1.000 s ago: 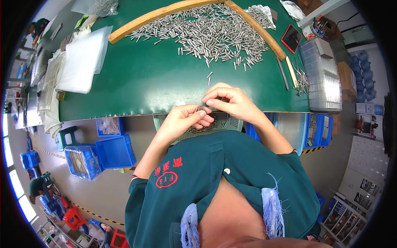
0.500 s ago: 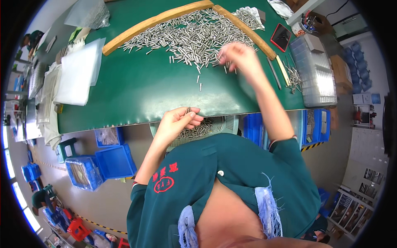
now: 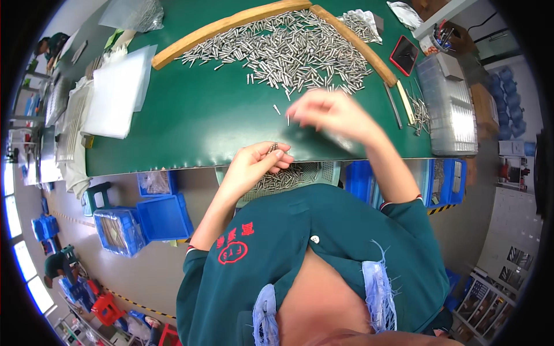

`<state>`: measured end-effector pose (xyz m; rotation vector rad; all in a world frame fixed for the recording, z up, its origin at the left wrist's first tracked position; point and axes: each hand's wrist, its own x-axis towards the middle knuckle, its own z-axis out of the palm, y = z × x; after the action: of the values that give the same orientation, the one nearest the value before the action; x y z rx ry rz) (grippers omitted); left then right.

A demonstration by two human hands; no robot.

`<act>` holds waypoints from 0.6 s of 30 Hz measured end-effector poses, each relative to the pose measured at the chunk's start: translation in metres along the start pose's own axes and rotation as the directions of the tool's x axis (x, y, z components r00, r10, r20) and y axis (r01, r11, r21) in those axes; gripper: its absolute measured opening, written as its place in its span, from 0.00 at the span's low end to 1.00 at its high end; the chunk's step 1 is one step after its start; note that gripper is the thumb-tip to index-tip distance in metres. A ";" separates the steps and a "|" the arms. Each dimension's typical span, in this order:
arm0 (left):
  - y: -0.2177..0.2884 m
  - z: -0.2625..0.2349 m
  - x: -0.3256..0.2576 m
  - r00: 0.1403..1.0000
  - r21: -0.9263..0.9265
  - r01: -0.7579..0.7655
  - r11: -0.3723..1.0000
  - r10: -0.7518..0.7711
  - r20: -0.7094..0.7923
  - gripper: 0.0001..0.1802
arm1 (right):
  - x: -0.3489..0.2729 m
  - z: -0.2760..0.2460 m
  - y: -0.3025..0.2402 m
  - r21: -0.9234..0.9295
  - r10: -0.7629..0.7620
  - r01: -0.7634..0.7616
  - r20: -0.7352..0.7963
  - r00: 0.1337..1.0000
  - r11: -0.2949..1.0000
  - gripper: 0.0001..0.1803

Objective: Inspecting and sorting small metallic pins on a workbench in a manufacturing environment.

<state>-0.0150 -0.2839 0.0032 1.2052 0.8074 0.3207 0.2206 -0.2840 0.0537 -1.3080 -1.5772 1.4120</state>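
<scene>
A heap of several small metal pins lies on the green table, bounded by two wooden strips. My left hand rests at the table's near edge, fingers pinched on a small bunch of pins. My right hand hovers blurred above the table just below the heap; whether it holds pins cannot be told. Two loose pins lie between the heap and my hands. A tray with more pins sits under the table edge by my lap.
Clear plastic sheets are stacked at the left. A clear lidded box and a red-framed device stand at the right. Blue bins sit on the floor left, more blue bins at right.
My right hand went out from beside the left hand to the pin heap, and is now coming back toward me. My left hand has stayed at the table edge with its pins.
</scene>
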 end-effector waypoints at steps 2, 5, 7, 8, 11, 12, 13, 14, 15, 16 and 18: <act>0.006 0.002 0.003 1.000 0.023 -0.014 1.000 0.014 0.019 0.17 | -0.008 0.022 0.013 -0.184 -0.206 0.216 0.073 0.976 0.959 0.09; 0.009 0.003 0.004 1.000 0.047 -0.008 0.999 0.007 0.022 0.16 | -0.007 0.033 0.019 -0.152 -0.151 0.156 0.045 0.988 0.976 0.10; 0.007 0.003 0.004 1.000 0.063 -0.017 0.998 0.015 0.026 0.14 | -0.007 0.038 0.021 -0.182 -0.144 0.130 -0.071 0.987 0.975 0.10; 0.005 0.003 0.004 1.000 0.063 -0.017 0.998 0.016 0.024 0.14 | -0.010 0.039 0.020 -0.233 -0.182 0.170 -0.031 0.983 0.958 0.10; 0.000 0.003 0.004 1.000 0.072 0.005 0.997 -0.006 0.012 0.14 | -0.013 0.044 0.025 -0.318 -0.241 0.228 -0.001 0.971 0.920 0.10; 0.001 0.004 0.004 1.000 0.070 0.005 0.998 -0.005 0.011 0.14 | -0.013 0.046 0.025 -0.330 -0.240 0.222 -0.015 0.971 0.917 0.09; 0.002 0.005 0.003 0.999 0.087 0.011 0.996 -0.013 0.030 0.14 | -0.012 0.047 0.026 -0.342 -0.240 0.216 -0.028 0.970 0.915 0.08; 0.004 0.006 0.003 0.998 0.105 0.016 0.994 -0.022 0.052 0.14 | -0.012 0.047 0.031 -0.343 -0.239 0.215 -0.030 0.971 0.914 0.08; 0.006 0.005 0.001 0.998 0.104 0.015 0.994 -0.021 0.054 0.14 | -0.010 0.047 0.039 0.030 -0.052 0.052 -0.007 0.999 0.998 0.10; 0.008 0.004 -0.001 0.997 0.076 0.003 0.997 -0.009 0.079 0.13 | -0.008 0.046 0.044 0.389 0.115 -0.138 0.083 0.990 0.911 0.13; 0.010 -0.001 -0.004 0.994 0.025 -0.037 0.999 0.034 0.107 0.13 | -0.010 0.042 0.051 0.500 0.194 -0.243 0.148 0.970 0.831 0.13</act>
<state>-0.0165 -0.2826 0.0135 1.2527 0.7004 0.2723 0.1973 -0.3107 -0.0030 -1.1247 -1.0041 1.8985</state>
